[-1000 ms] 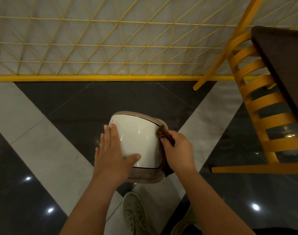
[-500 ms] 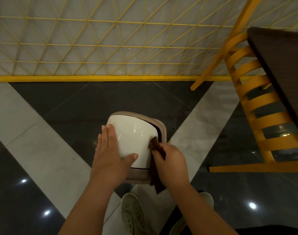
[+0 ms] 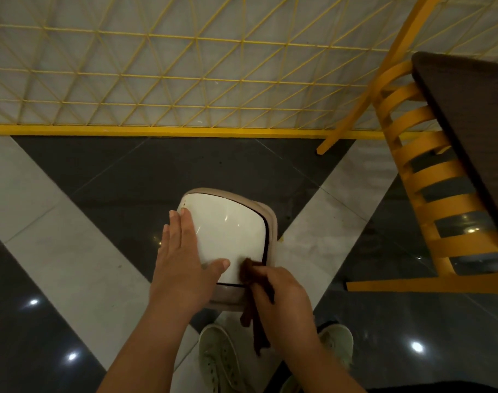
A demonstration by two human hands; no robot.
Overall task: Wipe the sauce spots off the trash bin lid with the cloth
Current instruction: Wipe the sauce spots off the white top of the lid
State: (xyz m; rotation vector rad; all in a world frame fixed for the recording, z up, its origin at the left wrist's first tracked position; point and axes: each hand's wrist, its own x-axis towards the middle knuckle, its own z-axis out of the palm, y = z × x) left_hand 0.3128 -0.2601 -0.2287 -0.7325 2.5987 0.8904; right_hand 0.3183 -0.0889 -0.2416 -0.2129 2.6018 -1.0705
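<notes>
The wiping step is in hand. The right hand grips a dark brown cloth bunched against the near right corner of the lid, its tail hanging below. The left hand lies flat, fingers straight, on the lid's left side, steadying the bin on the floor. Next, I judge, the cloth should sweep across the rest under firm pressure. The lid is glossy white, domed, dark-edged; no spots show plainly.
</notes>
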